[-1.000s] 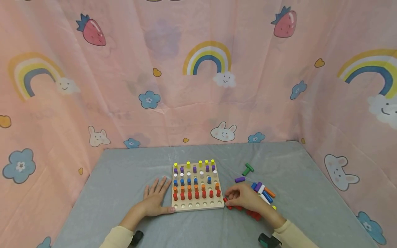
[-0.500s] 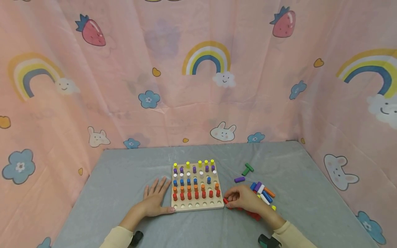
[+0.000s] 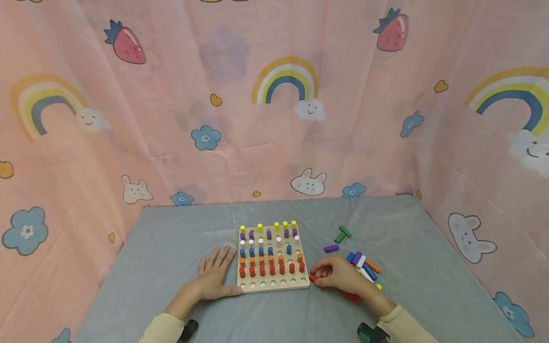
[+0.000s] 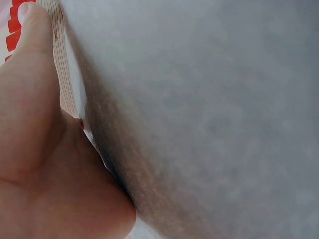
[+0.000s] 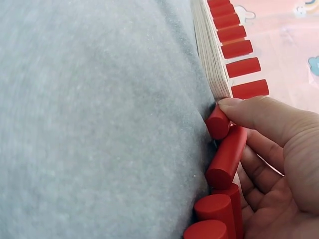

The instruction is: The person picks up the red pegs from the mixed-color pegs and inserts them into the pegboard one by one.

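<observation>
A wooden pegboard with rows of coloured pegs lies flat on the grey cloth. My left hand rests spread on the cloth at its left side, fingers straight, thumb touching the front left corner. At the front right corner my right hand pinches a red peg, thumb on it and fingers curled behind. Another red peg lies right behind that one, partly hidden by the fingers. In the board, a full row of red pegs stands behind the bare front row of holes.
Loose red pegs lie under my right wrist. Beyond the hand are mixed pegs, including an orange peg, a blue peg and a yellow peg. Farther back lie a purple peg and two green pegs.
My right hand has stayed almost in place, its thumb and fingers shifting slightly at the red pegs by the board's corner. The left hand and the pegboard have not moved.
</observation>
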